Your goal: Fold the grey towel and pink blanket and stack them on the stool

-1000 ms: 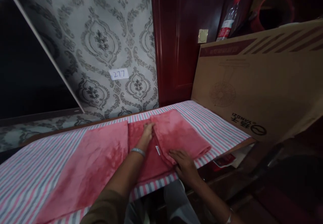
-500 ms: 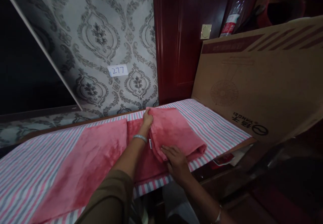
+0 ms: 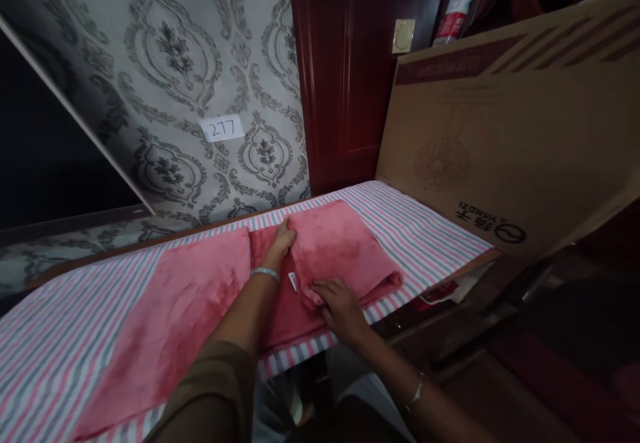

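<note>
A pink plush blanket [image 3: 200,296] lies partly folded on a striped cloth [image 3: 430,230], its right part turned over in layers towards the middle. My left hand [image 3: 285,235] is closed on the far corner of that folded part. At the near corner, my right hand [image 3: 341,306] grips the blanket's edge, fingers on top and the thumb lower down, partly hidden. Between my hands a small white tag [image 3: 293,282] shows on the darker middle section. The blanket's left part spreads flat, reaching the table's near edge.
A large cardboard box [image 3: 450,130] stands at the right end of the table. Behind it is a plastic bottle [image 3: 455,16]. A dark screen [image 3: 60,143] is at the left, and a paper marked 277 [image 3: 223,128] is on the patterned wall.
The view has shifted a little, so the wall, box and blanket sit slightly higher and further left. Both hands keep their places at the folded part's edge, which lies slightly flatter.
</note>
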{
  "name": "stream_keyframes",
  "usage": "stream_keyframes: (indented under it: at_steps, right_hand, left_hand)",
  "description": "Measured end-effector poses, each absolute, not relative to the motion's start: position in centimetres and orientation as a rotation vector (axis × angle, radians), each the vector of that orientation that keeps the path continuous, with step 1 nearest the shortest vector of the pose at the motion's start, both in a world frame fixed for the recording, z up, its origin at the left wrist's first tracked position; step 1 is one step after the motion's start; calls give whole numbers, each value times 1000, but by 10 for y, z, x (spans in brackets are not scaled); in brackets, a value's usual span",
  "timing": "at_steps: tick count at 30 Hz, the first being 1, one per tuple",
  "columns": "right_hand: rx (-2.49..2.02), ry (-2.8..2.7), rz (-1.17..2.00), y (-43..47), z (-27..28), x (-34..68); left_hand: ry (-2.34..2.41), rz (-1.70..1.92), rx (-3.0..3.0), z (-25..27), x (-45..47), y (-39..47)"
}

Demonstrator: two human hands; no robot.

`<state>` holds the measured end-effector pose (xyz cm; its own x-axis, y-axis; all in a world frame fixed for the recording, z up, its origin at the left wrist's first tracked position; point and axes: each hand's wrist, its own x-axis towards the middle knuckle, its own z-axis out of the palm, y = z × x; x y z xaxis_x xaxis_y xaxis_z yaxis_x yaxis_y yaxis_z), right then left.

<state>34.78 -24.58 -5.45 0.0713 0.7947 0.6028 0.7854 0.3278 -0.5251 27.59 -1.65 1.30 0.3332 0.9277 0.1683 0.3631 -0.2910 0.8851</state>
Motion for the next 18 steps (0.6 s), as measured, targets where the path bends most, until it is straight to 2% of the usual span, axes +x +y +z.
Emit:
stream_keyframes:
  at_steps: [4,10,15,18]
  right_hand:
    - [-1424,-1542,99,-245,-45,350]
    - [-1372,-1209,146,-233,-34,356]
    - [-1313,-1212,176,-230,-25,350]
    - [-1339,-1238,11,-245,-22,358]
  left_hand:
    - [1037,846,1967,29,273,-43]
    - [337,476,2426,29,213,-100]
    - [511,633,2667,11,202,-119]
    - [637,747,2671,7,215,-114]
